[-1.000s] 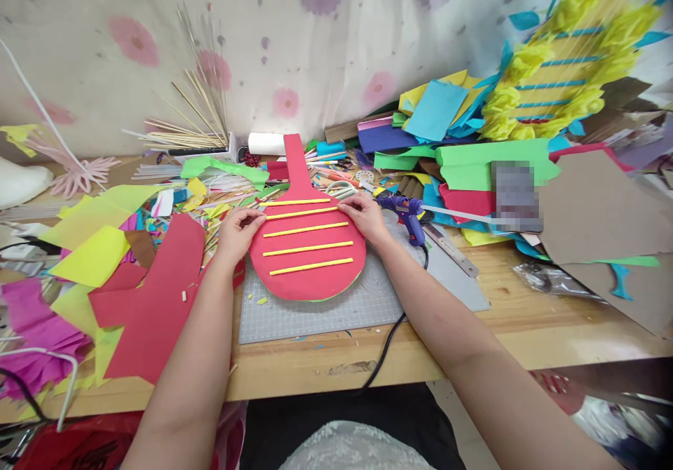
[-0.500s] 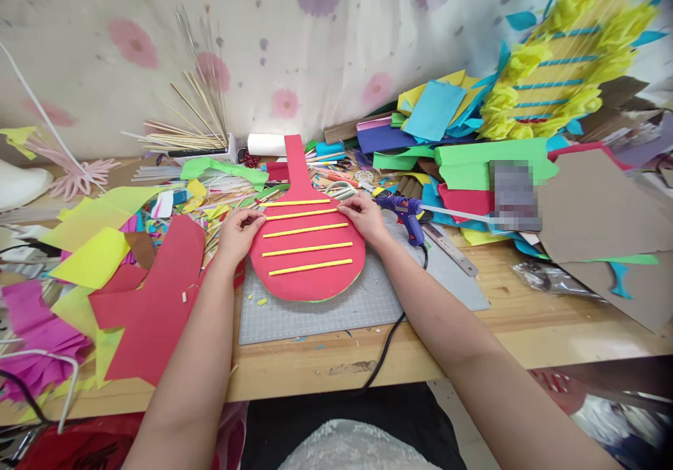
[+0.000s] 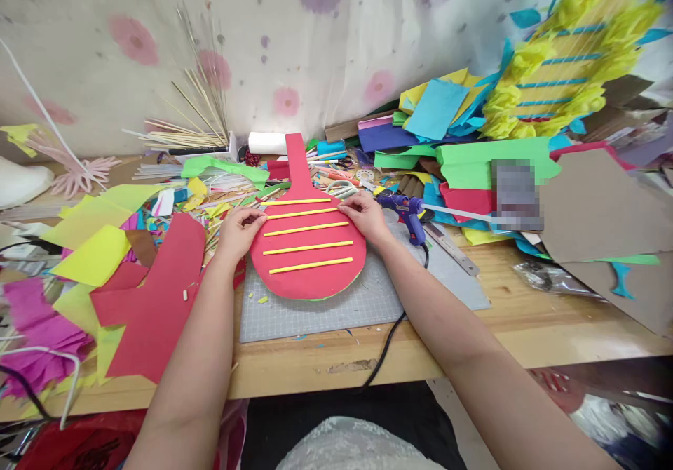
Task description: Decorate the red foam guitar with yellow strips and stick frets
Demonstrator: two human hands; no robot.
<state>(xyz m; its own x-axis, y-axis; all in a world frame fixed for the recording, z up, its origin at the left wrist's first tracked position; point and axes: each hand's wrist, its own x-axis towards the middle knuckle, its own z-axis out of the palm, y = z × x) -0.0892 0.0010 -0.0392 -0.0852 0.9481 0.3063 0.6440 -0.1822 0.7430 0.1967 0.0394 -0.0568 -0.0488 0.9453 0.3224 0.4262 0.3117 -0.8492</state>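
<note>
A red paper cutout shaped like a banjo [image 3: 310, 282], with a round body and a long neck, lies on the grey cutting mat [image 3: 320, 319]. Several thin yellow strips run across its body in rows. My left hand [image 3: 239, 233] is closed in a pinch at the left end of the second yellow strip from the top [image 3: 305, 214]. At that strip's right end, my right hand [image 3: 365, 216] pinches too, with its fingertips over the red body's upper right edge. The fingers partly hide both ends of the strip.
A purple glue gun [image 3: 404, 209] with a black cord lies right of my right hand, near a metal ruler [image 3: 452, 247]. Red paper pieces [image 3: 152, 301] are at left. Paper scraps and wooden sticks [image 3: 194, 123] crowd the back; a yellow flower-trimmed paper instrument [image 3: 557, 70] leans there.
Both hands stay at the ends of the same yellow strip. The whole view has shifted very slightly; nothing else visibly differs.
</note>
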